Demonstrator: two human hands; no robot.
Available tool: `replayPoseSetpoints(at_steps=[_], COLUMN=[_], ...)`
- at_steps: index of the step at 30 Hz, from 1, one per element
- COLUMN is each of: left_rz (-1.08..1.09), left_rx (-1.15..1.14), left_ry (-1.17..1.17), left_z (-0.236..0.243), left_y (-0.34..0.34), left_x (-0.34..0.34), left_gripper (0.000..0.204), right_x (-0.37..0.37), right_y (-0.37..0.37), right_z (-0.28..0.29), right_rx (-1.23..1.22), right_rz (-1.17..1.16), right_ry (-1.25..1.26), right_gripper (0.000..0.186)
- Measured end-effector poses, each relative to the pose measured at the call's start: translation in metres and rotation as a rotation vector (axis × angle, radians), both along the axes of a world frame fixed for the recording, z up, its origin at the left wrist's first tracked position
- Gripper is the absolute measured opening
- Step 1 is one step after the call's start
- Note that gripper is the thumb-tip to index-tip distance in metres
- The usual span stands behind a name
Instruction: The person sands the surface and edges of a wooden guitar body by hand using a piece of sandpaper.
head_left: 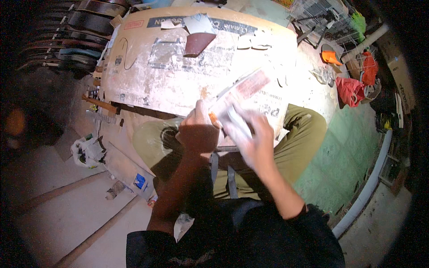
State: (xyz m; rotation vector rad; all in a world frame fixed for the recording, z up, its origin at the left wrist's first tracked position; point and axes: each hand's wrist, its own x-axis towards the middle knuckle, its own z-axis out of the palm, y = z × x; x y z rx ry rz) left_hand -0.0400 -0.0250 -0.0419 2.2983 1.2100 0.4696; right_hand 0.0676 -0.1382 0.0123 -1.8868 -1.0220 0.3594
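Observation:
My left hand (194, 125) is closed beside a small orange piece (213, 119) near the board's front edge; what exactly its fingers grip is hidden. My right hand (257, 134) is blurred, its fingers closed round a pale, dust-covered block (237, 120) just right of the orange piece. Above both hands a long reddish, dusty slab (252, 85) lies at a slant on the whitened cardboard-covered board (134, 85), which reaches over my crossed legs.
A maroon offcut (196, 44) and paper scraps (252, 41) lie on the board. Curved dark pieces (80, 27) are stacked upper left. Red bags (350, 91), an orange object (330, 57) and a long pale tube (362, 192) are right. A cluttered bag (88, 151) sits left.

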Motion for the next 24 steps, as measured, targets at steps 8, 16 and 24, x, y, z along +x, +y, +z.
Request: replayPoseSetpoints(at_steps=[8, 16, 24], left_rz=[0.051, -0.042, -0.333], left_rx=[-0.161, -0.15, 0.265], left_ry=[-0.016, -0.239, 0.189], left_z=[0.02, 0.043, 0.008], left_y=[0.001, 0.028, 0.082], left_x=[0.003, 0.014, 0.009], left_gripper=[0.033, 0.036, 0.022], right_x=[0.008, 0.038, 0.028], right_y=[-0.012, -0.077, -0.069], right_z=[0.003, -0.03, -0.091], right_rx=[-0.017, 0.057, 0.11], right_rz=[0.045, -0.251, -0.185], right_ry=[-0.006, 0.437, 0.531], right_gripper=[0.039, 0.039, 0.037])
